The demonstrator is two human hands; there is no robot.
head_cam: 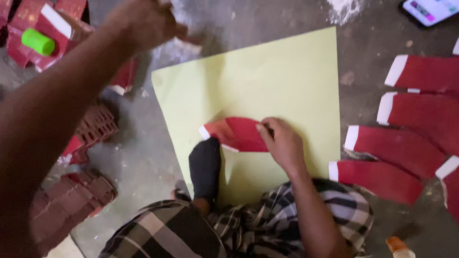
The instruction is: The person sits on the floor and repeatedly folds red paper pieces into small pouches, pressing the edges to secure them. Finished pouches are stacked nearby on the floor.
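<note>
A curved red paper piece with a white end [239, 134] lies on a pale yellow-green sheet [267, 71] spread on the concrete floor. My right hand [283, 143] presses on the red piece's right end, fingers closed over its edge. My left hand [143, 21] is raised at the top left, blurred, above the sheet's upper left corner; whether it holds anything I cannot tell. My foot in a black sock [205, 167] rests on the sheet's lower left part, touching the red piece.
Several red pieces with white ends [397, 148] lie in a row on the right. Stacks of folded red pieces [76, 200] and a green cylinder [38, 41] sit at the left. A phone [430, 9] lies top right; an orange-capped bottle [399, 247] stands bottom right.
</note>
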